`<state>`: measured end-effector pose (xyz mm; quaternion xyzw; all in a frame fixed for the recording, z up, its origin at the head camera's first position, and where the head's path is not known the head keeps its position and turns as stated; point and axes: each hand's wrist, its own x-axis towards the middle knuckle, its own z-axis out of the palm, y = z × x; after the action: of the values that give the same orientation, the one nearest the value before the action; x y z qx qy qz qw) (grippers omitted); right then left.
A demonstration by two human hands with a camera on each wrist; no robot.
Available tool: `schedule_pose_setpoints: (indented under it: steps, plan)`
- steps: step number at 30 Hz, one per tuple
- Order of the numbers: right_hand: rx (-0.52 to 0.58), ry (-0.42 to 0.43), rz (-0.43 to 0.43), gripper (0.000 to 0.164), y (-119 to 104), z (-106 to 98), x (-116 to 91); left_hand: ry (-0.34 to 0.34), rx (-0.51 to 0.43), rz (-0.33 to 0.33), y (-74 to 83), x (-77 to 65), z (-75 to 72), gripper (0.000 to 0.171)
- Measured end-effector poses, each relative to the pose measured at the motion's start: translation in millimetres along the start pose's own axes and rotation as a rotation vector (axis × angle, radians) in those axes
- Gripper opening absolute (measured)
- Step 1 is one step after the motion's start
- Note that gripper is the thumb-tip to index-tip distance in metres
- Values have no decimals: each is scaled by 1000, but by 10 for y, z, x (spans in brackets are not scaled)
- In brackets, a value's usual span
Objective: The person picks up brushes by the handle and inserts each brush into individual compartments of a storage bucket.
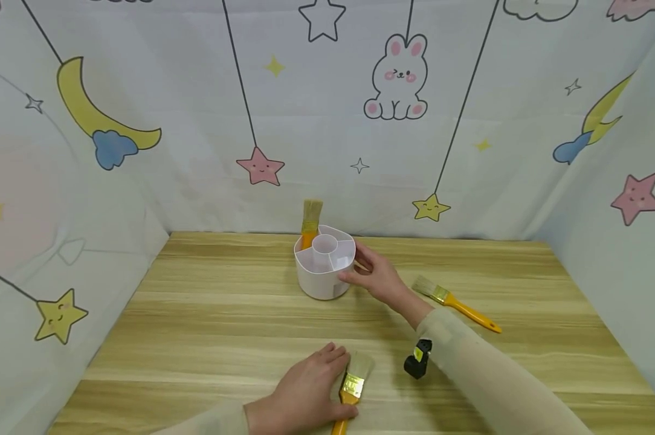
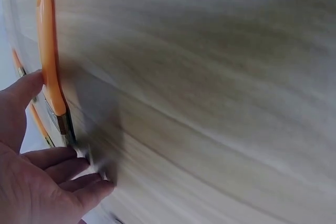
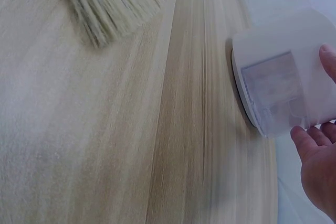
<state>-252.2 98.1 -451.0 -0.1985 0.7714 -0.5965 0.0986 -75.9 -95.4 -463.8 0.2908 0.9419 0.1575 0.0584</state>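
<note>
My right hand point(image 1: 379, 278) holds the right side of a white, divided round organizer point(image 1: 319, 283), thumb at the front and fingers toward the back. A clear window point(image 3: 275, 90) shows in its wall in the right wrist view. One paintbrush point(image 1: 310, 219) stands bristles-up in a rear left compartment. Near the front, my left hand point(image 1: 308, 386) lies beside a second paintbrush point(image 1: 353, 383) on the table. In the left wrist view its thumb touches the orange handle point(image 2: 48, 40), while the loosely extended fingers reach beside the bristle end.
A third paintbrush point(image 1: 469, 314) lies on the wooden table point(image 1: 219, 320) to the right, behind the right forearm. A black device point(image 1: 417, 360) is at the right wrist. White printed curtain point(image 1: 327, 121) encloses the back and both sides.
</note>
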Motion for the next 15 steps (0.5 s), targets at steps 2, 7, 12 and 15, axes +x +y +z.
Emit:
schedule_pose_setpoints:
  steps: [2,7,12,15]
  plan:
    - [-5,0,1,85,-7,-2,-6,-1,0,7,-18,9,-11,83]
    - [-3,-2,2,85,-15,-2,-20,-16,3,42,-53,20,-50,78]
    - [3,-1,0,84,8,-2,-21,-46,28,85,-99,55,-85,74]
    - [9,1,6,85,11,2,-18,-51,30,100,-135,81,-97,71]
